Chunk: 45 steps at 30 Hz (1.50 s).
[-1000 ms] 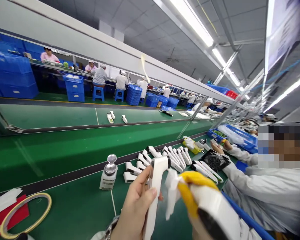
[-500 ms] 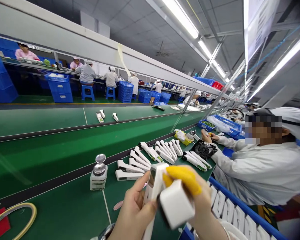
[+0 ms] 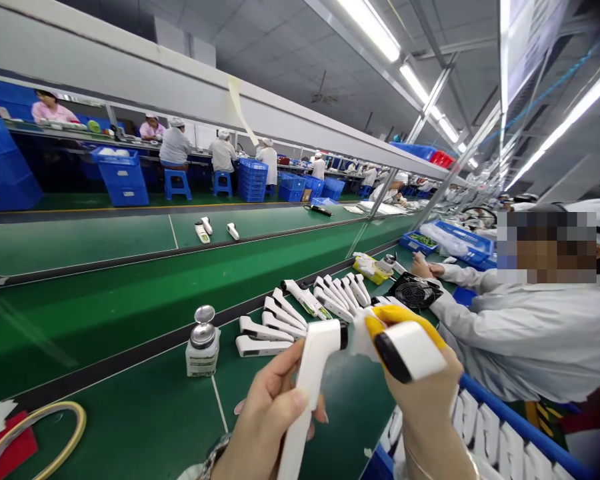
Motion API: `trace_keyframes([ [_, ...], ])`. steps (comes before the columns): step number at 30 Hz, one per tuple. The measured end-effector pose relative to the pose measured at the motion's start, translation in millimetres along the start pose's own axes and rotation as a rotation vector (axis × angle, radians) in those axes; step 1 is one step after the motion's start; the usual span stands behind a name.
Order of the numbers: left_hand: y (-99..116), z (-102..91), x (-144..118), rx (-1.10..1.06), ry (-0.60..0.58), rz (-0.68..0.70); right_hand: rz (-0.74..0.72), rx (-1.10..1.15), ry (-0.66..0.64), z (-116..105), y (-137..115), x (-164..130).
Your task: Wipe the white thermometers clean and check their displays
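My left hand point(image 3: 267, 420) is closed around the handle of a white forehead thermometer point(image 3: 316, 357), its black-tipped head pointing right. My right hand point(image 3: 423, 400) wears yellow finger cots point(image 3: 405, 316) and pinches a white wipe point(image 3: 364, 335) just right of that tip. A second white piece with a black end point(image 3: 420, 353), which looks like another thermometer, is also in my right hand; its lower part is hidden. Behind the hands, several white thermometers point(image 3: 286, 308) lie in rows on the green bench point(image 3: 155, 407).
A pump-top bottle point(image 3: 203, 353) stands left of my hands. A tape roll point(image 3: 81, 423) lies on a red piece point(image 3: 23, 447) at far left. At lower right is a blue crate point(image 3: 535, 437) of thermometers. A co-worker in white point(image 3: 520, 327) sits at right, near a coiled black item point(image 3: 414, 291).
The left-hand thermometer has turned, so its head now points right and its screen is out of sight. My right hand has moved right and away from it, showing the white wipe.
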<state>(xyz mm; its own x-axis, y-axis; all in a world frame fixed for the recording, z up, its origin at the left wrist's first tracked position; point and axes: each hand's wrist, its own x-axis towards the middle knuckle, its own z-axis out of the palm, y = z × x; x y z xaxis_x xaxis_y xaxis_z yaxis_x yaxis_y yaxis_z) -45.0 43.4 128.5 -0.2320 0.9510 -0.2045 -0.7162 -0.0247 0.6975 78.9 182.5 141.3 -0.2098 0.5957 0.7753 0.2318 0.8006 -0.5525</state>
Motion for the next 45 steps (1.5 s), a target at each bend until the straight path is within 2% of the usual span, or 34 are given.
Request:
trace_keyframes([
  [4,3,-2.4,1,-0.065,-0.025,-0.029,0.247,0.045,0.167,-7,3,-17],
  [9,3,-3.3,2,-0.074,-0.056,-0.008,0.383,0.09,0.013,-1,5,-34],
  [15,3,-4.6,2,-0.082,-0.056,0.001,0.419,0.115,0.025,4,4,-32],
  [17,4,-3.8,3,-0.106,-0.041,-0.009,0.431,0.124,-0.086,3,6,-30],
  [20,8,-3.2,7,-0.204,0.054,-0.058,0.504,0.143,-0.386,3,13,-28],
  [22,10,-4.3,11,-0.28,0.124,-0.095,0.578,0.178,-0.469,4,18,-29],
  [25,9,-7.0,15,-0.332,0.172,-0.114,0.76,0.38,-0.403,8,20,-35],
  [28,6,-7.0,16,-0.334,0.198,-0.082,1.038,0.826,-0.323,13,11,-39],
  [30,3,-5.5,17,-0.318,0.2,-0.021,1.22,1.123,-0.322,17,0,-41],
  [32,1,-4.0,18,-0.29,0.185,0.027,1.354,1.318,-0.348,22,-12,-43],
  [34,1,-3.3,20,-0.289,0.168,0.034,1.414,1.435,-0.382,26,-20,-44],
  [39,3,-4.1,21,-0.342,0.123,0.029,1.423,1.594,-0.456,33,-27,-43],
  [45,0,-5.4,19,-0.268,0.104,0.003,1.442,1.53,-0.44,38,-25,-45],
])
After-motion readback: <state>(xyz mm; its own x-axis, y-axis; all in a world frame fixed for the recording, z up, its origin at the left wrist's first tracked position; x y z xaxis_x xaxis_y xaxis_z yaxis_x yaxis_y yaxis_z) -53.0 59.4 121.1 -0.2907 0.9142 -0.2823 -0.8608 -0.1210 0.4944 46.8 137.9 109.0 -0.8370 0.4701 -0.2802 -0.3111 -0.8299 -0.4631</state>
